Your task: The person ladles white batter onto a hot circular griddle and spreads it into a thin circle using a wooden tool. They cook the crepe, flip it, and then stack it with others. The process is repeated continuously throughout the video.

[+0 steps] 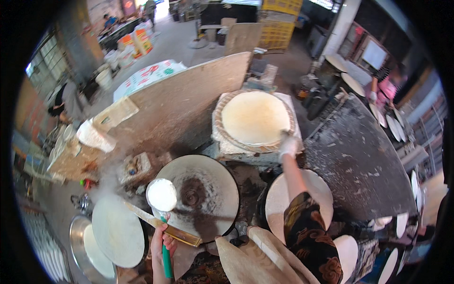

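My left hand (161,244) is closed around a green-handled ladle (165,260) filled with white batter (161,194); a long flat wooden scraper (184,234) crosses the same grip. Beneath the ladle is a round griddle (213,189) with a dark middle. My gloved right hand (288,147) reaches to the right rim of a woven round tray (217,118) holding pale sheets (255,116); its fingers are closed on something small and dark, unclear. Below that arm is a second griddle coated pale (276,203). A steaming round lid (118,229) leans over a steel bowl of batter (92,246).
An upright board (184,94) stands behind the griddles, a dark slanted surface (359,156) at right. A pink-clad co-worker (388,87) works among round sheets at right; another person (66,99) bends at left. Sacks (139,40) and yellow crates (276,26) are farther back.
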A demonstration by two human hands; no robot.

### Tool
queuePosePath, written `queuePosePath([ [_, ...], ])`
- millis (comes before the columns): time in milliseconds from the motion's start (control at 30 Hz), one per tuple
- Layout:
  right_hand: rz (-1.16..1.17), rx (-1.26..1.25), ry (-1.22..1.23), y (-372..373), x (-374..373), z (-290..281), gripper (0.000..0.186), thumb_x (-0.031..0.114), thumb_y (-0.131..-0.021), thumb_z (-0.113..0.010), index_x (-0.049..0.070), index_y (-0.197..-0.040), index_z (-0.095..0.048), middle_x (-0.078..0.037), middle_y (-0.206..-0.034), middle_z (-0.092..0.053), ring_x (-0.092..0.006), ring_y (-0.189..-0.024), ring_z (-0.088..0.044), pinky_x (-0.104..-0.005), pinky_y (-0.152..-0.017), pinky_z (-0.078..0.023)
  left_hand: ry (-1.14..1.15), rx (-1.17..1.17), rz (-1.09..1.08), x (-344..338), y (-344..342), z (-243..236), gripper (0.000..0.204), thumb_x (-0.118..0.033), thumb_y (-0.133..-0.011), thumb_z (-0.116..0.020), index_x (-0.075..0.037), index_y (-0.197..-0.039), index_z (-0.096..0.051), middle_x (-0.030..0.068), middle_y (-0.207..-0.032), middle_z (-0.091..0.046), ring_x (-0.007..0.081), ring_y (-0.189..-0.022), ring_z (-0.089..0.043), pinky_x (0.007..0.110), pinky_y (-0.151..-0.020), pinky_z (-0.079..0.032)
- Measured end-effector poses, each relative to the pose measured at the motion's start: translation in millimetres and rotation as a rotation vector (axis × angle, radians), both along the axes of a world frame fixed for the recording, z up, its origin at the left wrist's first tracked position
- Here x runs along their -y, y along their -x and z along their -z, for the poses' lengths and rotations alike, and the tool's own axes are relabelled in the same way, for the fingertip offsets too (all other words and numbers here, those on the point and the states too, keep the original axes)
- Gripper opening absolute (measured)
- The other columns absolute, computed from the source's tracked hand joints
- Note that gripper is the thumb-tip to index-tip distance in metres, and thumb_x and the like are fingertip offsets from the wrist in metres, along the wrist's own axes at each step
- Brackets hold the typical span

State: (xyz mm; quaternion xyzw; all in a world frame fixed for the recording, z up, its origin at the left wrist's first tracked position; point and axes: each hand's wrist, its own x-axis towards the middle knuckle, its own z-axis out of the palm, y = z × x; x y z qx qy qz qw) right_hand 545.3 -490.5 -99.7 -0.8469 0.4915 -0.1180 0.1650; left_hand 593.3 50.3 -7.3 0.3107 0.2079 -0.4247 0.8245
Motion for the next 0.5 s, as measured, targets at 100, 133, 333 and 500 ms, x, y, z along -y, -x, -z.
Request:
queuePosePath([
  [100,-0.516,0.146,-0.765,-8.3,-166.8,-78.8,0.046,0.042,-0.087,-0.056,0.002,-0.108,-0.064,-0.012,-0.097,-0.067,-0.0186,-0.079,-0.063,-0.0292,-0.073,-0.051,-0.114,0.046,0.113,-11.5,-11.8,19.0,0.006,-0.017,-0.09,-0.05,-0.011,-0.089,-0.052,-0.0051,-0.046,-0.035,0.0077,-0.031,-0.033,0.022,-0.027,-0.029],
  [133,-0.823,-0.062,-0.932,-7.8,-218.0,-105.4,0.056,0.051,-0.085,-0.054,0.001,-0.111,-0.063,-0.017,-0.102,-0.066,-0.0228,-0.081,-0.065,-0.0313,-0.076,-0.051,-0.165,0.068,0.148,-14.9,-16.8,24.7,0.009,-0.018,-0.089,-0.051,-0.012,-0.083,-0.049,-0.0049,-0.045,-0.035,0.008,-0.03,-0.033,0.023,-0.027,-0.028],
  [333,-0.879,-0.083,-0.441,22.4,-403.9,-76.0,0.042,0.023,-0.086,-0.046,-0.002,-0.12,-0.047,-0.028,-0.109,-0.057,-0.0369,-0.098,-0.06,-0.0413,-0.084,-0.047,-0.343,0.32,0.481,25.4,-29.1,41.6,0.025,-0.029,-0.09,-0.055,-0.014,-0.073,-0.044,-0.0044,-0.044,-0.034,0.0087,-0.03,-0.033,0.024,-0.027,-0.028],
  [500,-0.511,0.022,-0.252,74.0,-390.5,-83.7,0.041,0.021,-0.089,-0.047,0.002,-0.126,-0.046,-0.022,-0.106,-0.06,-0.0303,-0.091,-0.062,-0.0369,-0.08,-0.051,0.023,0.344,0.64,22.7,-35.7,21.8,0.028,-0.039,-0.096,-0.045,-0.014,-0.108,-0.05,-0.0048,-0.047,-0.033,0.007,-0.032,-0.032,0.022,-0.028,-0.027],
])
